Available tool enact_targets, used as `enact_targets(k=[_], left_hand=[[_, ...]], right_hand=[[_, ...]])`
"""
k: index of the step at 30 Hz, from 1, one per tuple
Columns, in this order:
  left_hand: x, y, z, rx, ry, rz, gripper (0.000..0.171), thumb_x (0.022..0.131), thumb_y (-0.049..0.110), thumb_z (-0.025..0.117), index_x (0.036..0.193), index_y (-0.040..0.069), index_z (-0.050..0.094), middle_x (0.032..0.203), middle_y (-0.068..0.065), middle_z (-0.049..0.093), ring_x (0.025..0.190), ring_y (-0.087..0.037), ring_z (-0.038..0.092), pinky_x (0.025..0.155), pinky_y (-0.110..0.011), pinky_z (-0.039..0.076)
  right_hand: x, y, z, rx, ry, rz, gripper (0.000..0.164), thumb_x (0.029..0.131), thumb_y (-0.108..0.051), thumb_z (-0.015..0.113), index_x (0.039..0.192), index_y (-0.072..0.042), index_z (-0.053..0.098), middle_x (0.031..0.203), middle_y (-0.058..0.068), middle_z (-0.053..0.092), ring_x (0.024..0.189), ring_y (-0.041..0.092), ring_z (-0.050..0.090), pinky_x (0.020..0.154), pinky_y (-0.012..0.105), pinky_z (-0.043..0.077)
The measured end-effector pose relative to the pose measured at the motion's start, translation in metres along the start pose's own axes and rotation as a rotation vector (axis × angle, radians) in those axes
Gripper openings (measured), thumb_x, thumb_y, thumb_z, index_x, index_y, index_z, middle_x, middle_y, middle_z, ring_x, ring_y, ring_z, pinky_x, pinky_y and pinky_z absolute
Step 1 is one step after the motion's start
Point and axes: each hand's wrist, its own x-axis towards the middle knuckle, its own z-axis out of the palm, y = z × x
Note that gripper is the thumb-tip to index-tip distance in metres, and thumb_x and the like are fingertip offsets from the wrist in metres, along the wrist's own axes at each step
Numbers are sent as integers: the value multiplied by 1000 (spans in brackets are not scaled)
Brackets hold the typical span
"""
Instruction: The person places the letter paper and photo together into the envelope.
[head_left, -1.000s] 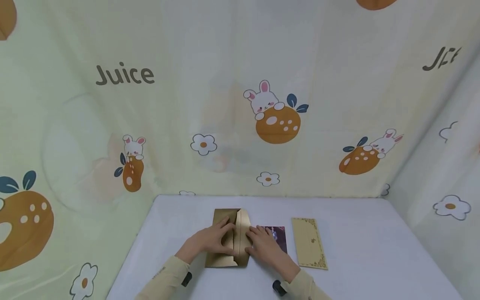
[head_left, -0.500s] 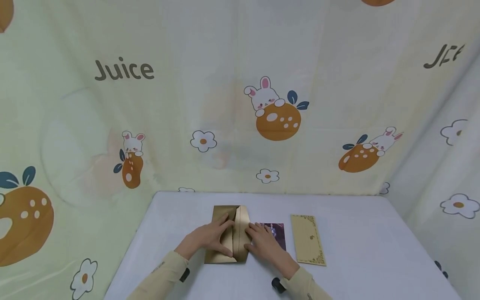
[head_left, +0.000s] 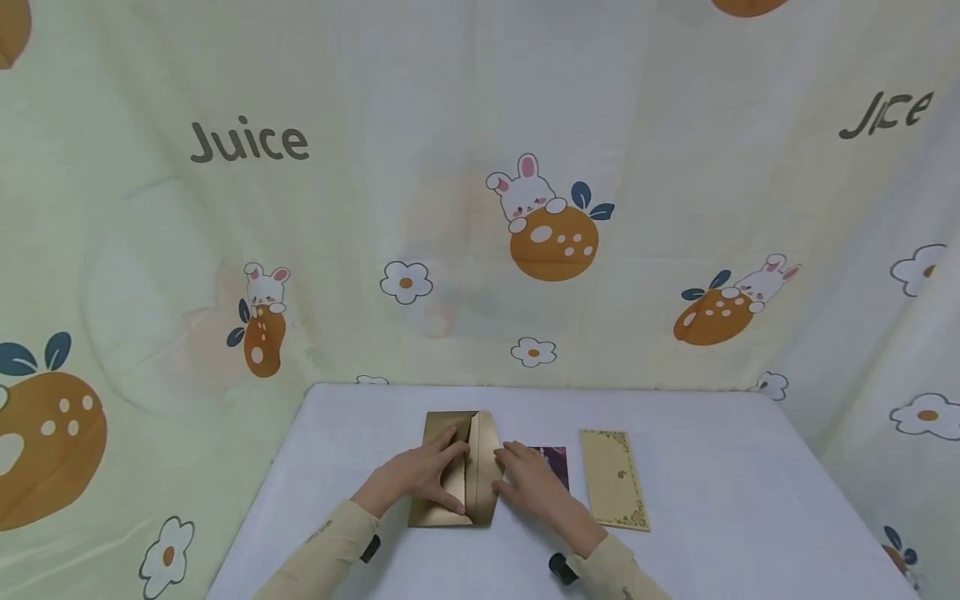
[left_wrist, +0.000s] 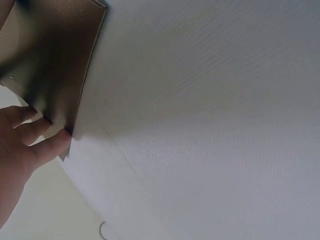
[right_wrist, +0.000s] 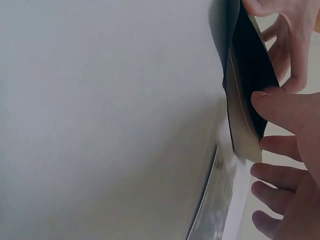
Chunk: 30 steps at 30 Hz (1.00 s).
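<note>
A gold envelope (head_left: 485, 454) lies on the white table with its flap side to the right. My left hand (head_left: 420, 477) rests on it, thumb and fingers spread; the left wrist view shows the fingertips (left_wrist: 62, 137) touching its surface. At the flap's right edge is my right hand (head_left: 531, 485), its thumb and fingertips right at the rim. Seen from the right wrist, the envelope's dark inside (right_wrist: 250, 65) shows beside the lighter flap (right_wrist: 245, 142), and the right hand's fingers are spread apart. Partly hidden by that hand lies a dark photo (head_left: 557, 464).
A tan card (head_left: 613, 479) with an ornate dark border lies right of the photo. The white tabletop (head_left: 735, 483) extends to both sides. Behind it hangs a pale curtain (head_left: 442, 167) printed with rabbits and oranges.
My right hand has slid slightly right along the envelope's flap edge and covers more of the photo. My left hand has stayed nearly in place on the envelope.
</note>
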Motion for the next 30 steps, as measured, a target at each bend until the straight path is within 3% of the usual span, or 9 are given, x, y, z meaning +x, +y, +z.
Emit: enact_targets(k=[13, 18, 22, 26, 30], left_hand=[[-4, -2, -2, -22, -1, 5, 102, 68, 75, 77, 150, 28, 36, 167, -20, 19, 142, -40, 44, 96, -54, 52], [-6, 0, -4, -41, -9, 6, 101, 69, 74, 77, 149, 28, 36, 167, -21, 18, 143, -41, 42, 96, -55, 52], [-6, -1, -5, -47, -14, 5, 100, 69, 74, 77, 149, 29, 36, 167, -21, 17, 143, -41, 42, 97, -55, 51], [-5, -1, -5, -46, -11, 7, 100, 69, 75, 76, 148, 30, 36, 167, -20, 17, 142, -42, 43, 96, -55, 52], [-3, -1, -3, -49, -10, 20, 99, 69, 75, 76, 148, 29, 36, 167, -21, 17, 141, -42, 45, 95, -55, 52]], right_hand=[[-11, 19, -8, -18, 29, 42, 49, 90, -24, 76, 129, 1, 61, 135, 25, 60, 125, 42, 58, 106, 54, 45], [-15, 29, -14, -68, 74, 149, 52, 89, -27, 77, 129, 2, 62, 135, 25, 60, 123, 43, 58, 102, 58, 46], [-16, 39, -20, -136, 112, 299, 61, 88, -36, 78, 128, 7, 60, 129, 26, 58, 114, 42, 57, 93, 57, 48], [-16, 48, -24, -148, 78, 411, 67, 85, -45, 79, 120, 9, 59, 118, 27, 55, 98, 36, 52, 83, 51, 47], [-17, 53, -25, -145, 22, 440, 63, 84, -45, 79, 111, 8, 60, 105, 22, 54, 88, 30, 46, 77, 46, 45]])
